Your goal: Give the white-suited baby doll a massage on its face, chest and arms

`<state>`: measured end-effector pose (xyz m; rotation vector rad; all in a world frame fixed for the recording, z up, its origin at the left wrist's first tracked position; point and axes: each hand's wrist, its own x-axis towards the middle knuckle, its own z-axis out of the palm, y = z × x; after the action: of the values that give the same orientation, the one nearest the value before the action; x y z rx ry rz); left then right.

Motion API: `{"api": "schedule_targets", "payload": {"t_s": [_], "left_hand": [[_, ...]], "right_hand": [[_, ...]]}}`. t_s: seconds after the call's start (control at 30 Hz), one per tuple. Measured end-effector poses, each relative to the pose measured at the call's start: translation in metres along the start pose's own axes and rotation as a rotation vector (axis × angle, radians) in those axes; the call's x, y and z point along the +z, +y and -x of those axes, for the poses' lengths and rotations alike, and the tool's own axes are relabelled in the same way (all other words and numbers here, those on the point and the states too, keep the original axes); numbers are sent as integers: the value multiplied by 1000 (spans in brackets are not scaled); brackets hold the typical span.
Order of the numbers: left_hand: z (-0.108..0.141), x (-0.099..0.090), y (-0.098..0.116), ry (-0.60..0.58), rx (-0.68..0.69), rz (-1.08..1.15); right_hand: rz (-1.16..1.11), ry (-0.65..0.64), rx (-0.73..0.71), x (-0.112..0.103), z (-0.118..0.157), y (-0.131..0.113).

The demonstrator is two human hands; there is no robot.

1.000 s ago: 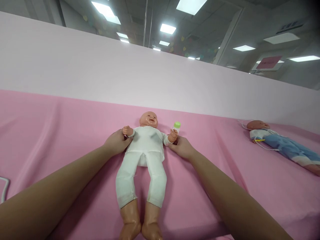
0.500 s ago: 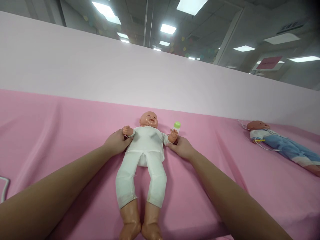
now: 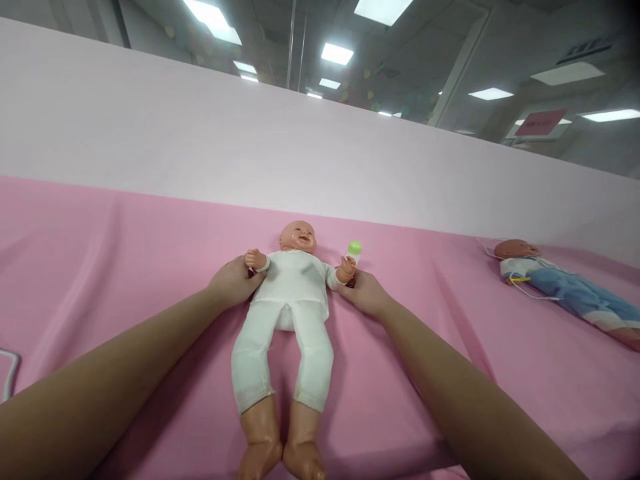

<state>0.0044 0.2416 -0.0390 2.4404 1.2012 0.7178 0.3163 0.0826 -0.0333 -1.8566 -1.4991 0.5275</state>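
On the pink cloth-covered table (image 3: 125,267) your left hand (image 3: 233,283) and right hand (image 3: 365,293) are closed around the arms of the plastic baby doll in white pyjamas (image 3: 290,300), pinning it flat on its back, small green-capped bottle (image 3: 354,250) just beside it.

doll suit (image 3: 293,293): white | bottle cap (image 3: 355,247): green | cloth (image 3: 125,253): pink | far doll's trousers (image 3: 580,293): blue
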Motion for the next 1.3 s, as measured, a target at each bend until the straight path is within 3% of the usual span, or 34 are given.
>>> {"api": "schedule_targets", "payload": {"t_s": [1.3], "left_hand": [[1,-2,3,-10,-7,-25]], "right_hand": [[-5,-15,6,-2,0,1]]}}
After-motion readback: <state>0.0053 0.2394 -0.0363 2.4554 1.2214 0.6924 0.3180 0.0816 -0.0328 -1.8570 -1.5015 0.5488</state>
